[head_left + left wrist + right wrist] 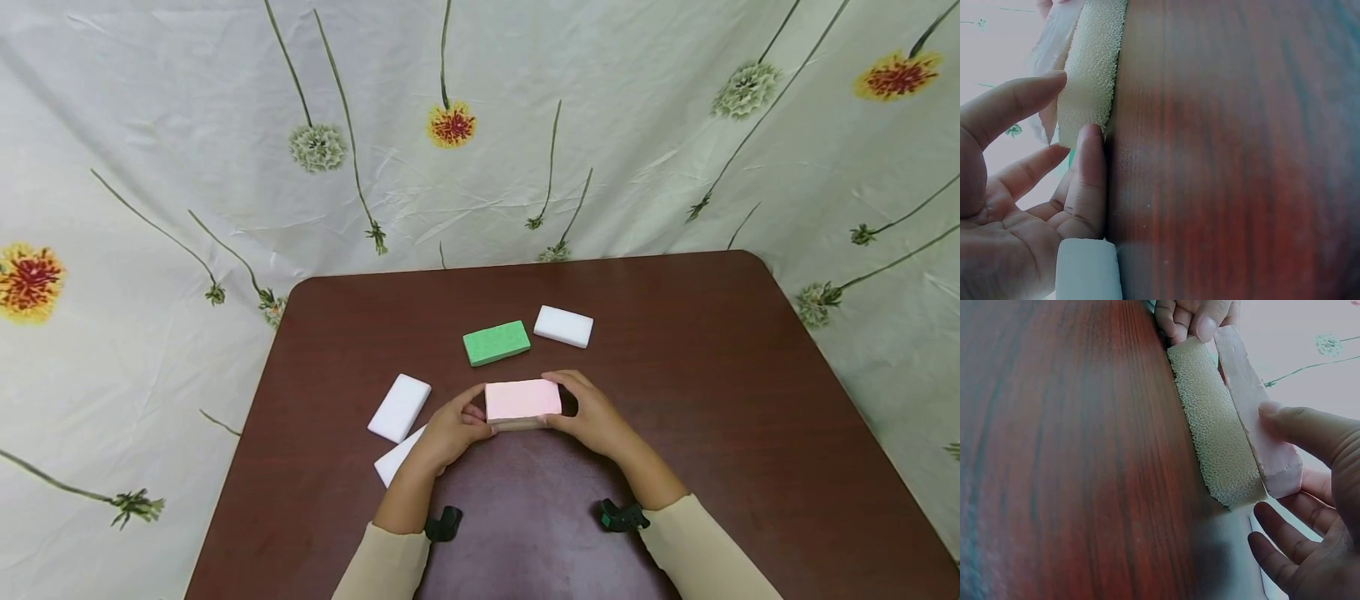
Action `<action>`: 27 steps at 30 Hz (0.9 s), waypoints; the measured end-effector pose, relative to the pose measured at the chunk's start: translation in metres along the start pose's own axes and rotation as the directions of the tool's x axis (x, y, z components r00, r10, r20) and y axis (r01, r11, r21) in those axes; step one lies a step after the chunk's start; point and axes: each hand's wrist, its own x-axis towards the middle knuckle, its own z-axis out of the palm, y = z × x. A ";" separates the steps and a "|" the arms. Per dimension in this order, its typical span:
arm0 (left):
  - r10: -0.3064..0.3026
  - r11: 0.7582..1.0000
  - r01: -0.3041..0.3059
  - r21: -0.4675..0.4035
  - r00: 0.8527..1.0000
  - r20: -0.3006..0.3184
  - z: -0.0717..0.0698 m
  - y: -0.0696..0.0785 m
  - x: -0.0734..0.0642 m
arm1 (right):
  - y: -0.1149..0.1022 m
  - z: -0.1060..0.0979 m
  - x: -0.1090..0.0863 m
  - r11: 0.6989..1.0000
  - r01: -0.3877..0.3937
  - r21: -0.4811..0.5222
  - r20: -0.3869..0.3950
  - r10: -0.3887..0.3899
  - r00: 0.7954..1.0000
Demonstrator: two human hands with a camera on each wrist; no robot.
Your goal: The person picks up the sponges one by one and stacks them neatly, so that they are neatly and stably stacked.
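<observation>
Between the two hands, in the head view, a pink block (522, 398) lies over a pale yellow sponge (517, 425). The right wrist view shows the porous sponge (1213, 425) low at the table surface, with the smooth-sided pink block (1254, 412) slightly askew on it. My right hand (588, 417) pinches the pink block at its right end, thumb on the near side; its lower fingers spread by the sponge's end. At the opposite end, my left hand (453, 429) holds the sponge with thumb and fingertips.
Behind the stack lie a green block (497, 343) and a white block (564, 326). To the left are another white block (400, 408) and a third white block (397, 457), partly hidden by the left hand. The brown table (712, 375) meets a floral cloth (637, 167) behind.
</observation>
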 end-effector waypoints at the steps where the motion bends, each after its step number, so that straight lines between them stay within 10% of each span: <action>1: 0.000 1.000 0.000 -0.002 1.000 0.003 0.000 0.000 0.000 | 0.000 0.000 0.000 1.000 -0.001 0.001 0.001 0.001 1.000; 27: -0.027 1.000 0.027 0.014 1.000 0.001 -0.001 0.000 0.000 | 0.008 0.000 -0.008 0.987 -0.027 0.161 0.021 0.024 0.999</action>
